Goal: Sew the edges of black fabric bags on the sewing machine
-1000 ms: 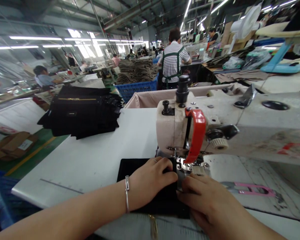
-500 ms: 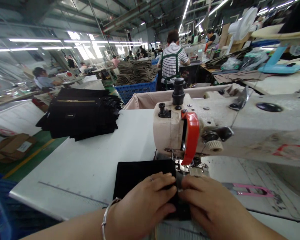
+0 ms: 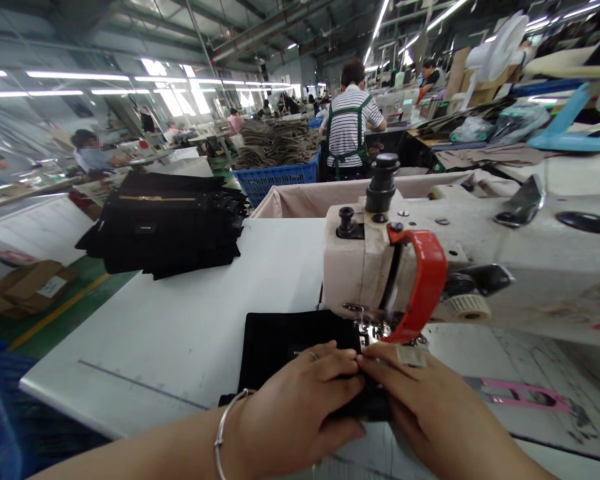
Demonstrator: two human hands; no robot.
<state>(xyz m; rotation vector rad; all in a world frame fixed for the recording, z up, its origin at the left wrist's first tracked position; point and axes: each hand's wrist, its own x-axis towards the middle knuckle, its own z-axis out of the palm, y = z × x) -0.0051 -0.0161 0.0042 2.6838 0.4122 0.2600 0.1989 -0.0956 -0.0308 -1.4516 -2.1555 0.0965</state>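
A black fabric piece (image 3: 275, 337) with a small label lies on the white table, its right edge at the needle area (image 3: 373, 330) of the sewing machine (image 3: 353, 260). My left hand (image 3: 300, 400) rests on the fabric, fingers stretched out and thumb apart, partly covering the label. On the fabric's right edge, just in front of the presser foot, my right hand (image 3: 430, 400) has its fingers together and bent; its thumb is hidden. Both sets of fingertips nearly meet. An orange-red guard (image 3: 423, 287) stands before the machine head and hides part of the needle area.
Left on the table sits a stack of black fabric pieces (image 3: 180, 233). Pink-handled snips (image 3: 525, 393) lie right of my right hand. Behind the table are a cloth-lined bin (image 3: 295, 200) and a blue crate (image 3: 280, 180). A person in stripes (image 3: 350, 127) works further back.
The fabric has shifted slightly away from me along the needle, and its label now shows. My right hand's fingers moved forward and closer to my left fingertips. The view shifted a little left.
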